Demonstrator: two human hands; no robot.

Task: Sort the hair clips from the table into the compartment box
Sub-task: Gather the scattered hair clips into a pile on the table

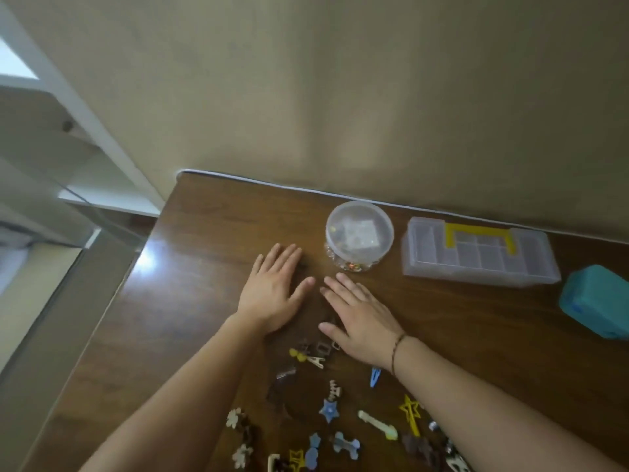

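Several hair clips lie scattered on the brown wooden table (190, 301) near its front: a blue star clip (329, 409), a yellow star clip (410, 413), a pale green clip (377, 425), a blue snap clip (375, 377) and small brown ones. My left hand (272, 291) lies flat on the table, fingers straight. My right hand (360, 318) also lies flat beside it, just above the clips. Neither hand holds anything. The clear compartment box (476, 257) with a yellow handle stands closed at the back right, apart from both hands.
A round clear lidded tub (359, 233) with small items inside stands just behind my hands. A teal case (599, 301) sits at the right edge. The table's back meets the wall; its left edge drops off beside a glass panel.
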